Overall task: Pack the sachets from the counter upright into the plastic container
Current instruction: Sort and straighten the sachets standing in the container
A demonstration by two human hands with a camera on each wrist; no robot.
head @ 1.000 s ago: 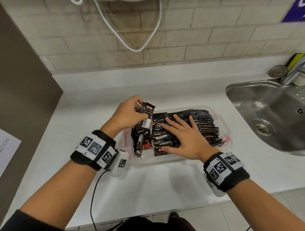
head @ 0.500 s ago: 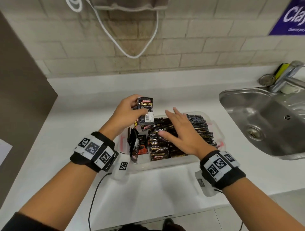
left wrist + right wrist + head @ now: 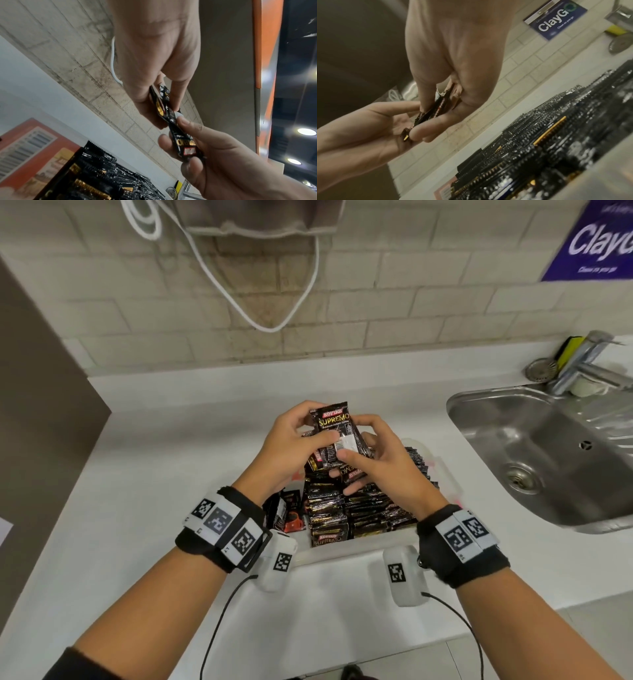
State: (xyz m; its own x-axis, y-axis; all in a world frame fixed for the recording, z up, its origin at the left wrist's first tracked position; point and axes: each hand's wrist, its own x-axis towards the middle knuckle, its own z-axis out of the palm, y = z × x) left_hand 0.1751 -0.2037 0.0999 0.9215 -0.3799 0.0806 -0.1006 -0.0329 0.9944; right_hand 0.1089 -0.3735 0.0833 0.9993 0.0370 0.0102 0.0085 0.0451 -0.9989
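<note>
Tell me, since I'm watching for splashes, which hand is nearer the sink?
Right. The right hand holds sachets above the container, on the side toward the sink. The left hand grips the same sachets from the far side, farther from the sink.

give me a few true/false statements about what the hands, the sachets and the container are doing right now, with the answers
1. Both hands hold sachets above the container. True: the left hand and right hand grip a small bunch of sachets over the plastic container.
2. The container is empty. False: rows of packed sachets fill most of it.
3. The sink lies to the left of the container. False: the sink is on the right.
4. The front sachet in the hands shows its printed label to the head camera. True.
5. The right hand lies flat on the packed sachets. False: it is raised, its fingers pinching the held sachets.
</note>
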